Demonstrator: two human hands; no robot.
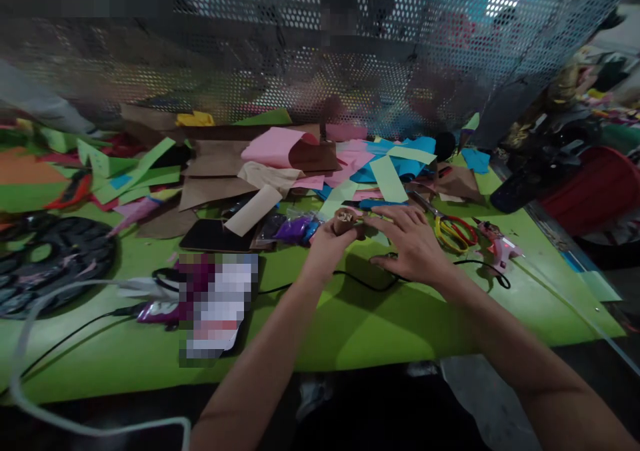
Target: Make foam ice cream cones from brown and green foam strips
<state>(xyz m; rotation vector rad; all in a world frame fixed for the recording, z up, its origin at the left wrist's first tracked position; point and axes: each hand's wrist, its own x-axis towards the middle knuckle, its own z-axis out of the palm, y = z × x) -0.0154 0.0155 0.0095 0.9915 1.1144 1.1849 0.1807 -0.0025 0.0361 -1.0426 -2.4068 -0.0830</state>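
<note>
Lime-green tabletop (400,324) lay beneath the left hand (327,248), its fingers closed around a small, brown, cylindrical roll (344,220); the right hand (413,244), fingers spread, was near the roll's side.

Scissors (440,220) lie right of the roll (343,222), left of an apparent glue gun (501,248).

Craft workshop: green surface (425,324) held scattered coloured sheets (275,148), scissors (453,232) and a glue gun (501,250).
</note>
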